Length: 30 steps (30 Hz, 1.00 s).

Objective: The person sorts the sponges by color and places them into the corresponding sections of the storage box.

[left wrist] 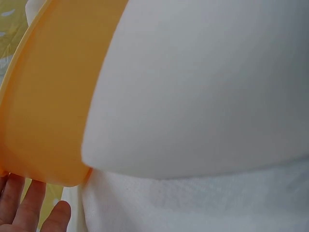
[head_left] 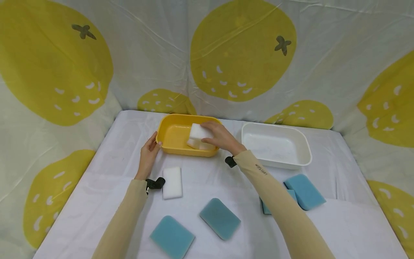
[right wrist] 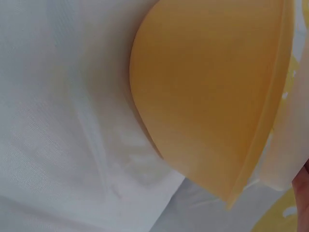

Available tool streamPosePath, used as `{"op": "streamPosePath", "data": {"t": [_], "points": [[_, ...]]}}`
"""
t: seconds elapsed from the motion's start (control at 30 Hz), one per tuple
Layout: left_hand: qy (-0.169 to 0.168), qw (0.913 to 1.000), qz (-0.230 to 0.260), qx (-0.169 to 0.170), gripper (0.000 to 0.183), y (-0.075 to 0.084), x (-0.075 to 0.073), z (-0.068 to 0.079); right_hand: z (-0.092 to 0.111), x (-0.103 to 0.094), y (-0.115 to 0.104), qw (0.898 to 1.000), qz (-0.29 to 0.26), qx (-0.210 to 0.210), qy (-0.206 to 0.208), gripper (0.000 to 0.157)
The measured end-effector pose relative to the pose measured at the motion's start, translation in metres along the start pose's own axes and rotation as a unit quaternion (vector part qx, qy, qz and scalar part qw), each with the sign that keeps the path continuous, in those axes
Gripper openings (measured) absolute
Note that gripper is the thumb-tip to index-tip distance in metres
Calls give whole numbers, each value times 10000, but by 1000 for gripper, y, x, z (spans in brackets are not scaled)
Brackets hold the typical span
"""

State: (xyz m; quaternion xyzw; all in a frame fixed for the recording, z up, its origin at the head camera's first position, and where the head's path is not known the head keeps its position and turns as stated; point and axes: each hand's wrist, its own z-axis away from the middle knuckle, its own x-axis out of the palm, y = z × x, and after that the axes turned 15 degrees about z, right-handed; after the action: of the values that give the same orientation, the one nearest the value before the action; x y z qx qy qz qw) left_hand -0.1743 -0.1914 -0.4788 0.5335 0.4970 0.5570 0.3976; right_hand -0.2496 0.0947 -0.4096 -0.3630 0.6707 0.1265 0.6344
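My right hand (head_left: 223,137) grips a white sponge (head_left: 198,131) inside the yellow basin (head_left: 173,152), near its right end. Beneath it lies another white sponge (head_left: 194,144), partly covered by the hand. My left hand (head_left: 148,156) is at the basin's left end, its fingers rather straight and touching the outer wall. In the left wrist view its fingertips (left wrist: 34,195) meet the yellow wall. A third white sponge (head_left: 173,182) lies flat on the table beside the left wrist and looms large in that wrist's view. The right wrist view catches only the hand's edge.
A white basin (head_left: 275,162) stands to the right of the yellow one. Blue sponges lie nearer: one (head_left: 173,236) at front left, one (head_left: 220,218) at centre, one (head_left: 305,191) at right, and another (head_left: 266,208) partly behind the right forearm. A lemon-print cloth (head_left: 155,72) hangs behind.
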Motion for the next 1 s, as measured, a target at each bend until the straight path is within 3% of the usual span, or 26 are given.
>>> {"op": "streamPosePath", "data": {"t": [0.53, 0.8, 1.0], "points": [[-61, 9996, -62, -255, 53, 31, 11, 11, 5, 9, 2, 9993, 19, 242, -296, 62], [-59, 9997, 52, -224, 54, 26, 10, 9, 9, 8, 3, 9989, 51, 365, -303, 60], [-4, 9999, -59, -112, 54, 7, 2, 1, 13, 8, 6, 9958, -543, 725, 131, 54]]}}
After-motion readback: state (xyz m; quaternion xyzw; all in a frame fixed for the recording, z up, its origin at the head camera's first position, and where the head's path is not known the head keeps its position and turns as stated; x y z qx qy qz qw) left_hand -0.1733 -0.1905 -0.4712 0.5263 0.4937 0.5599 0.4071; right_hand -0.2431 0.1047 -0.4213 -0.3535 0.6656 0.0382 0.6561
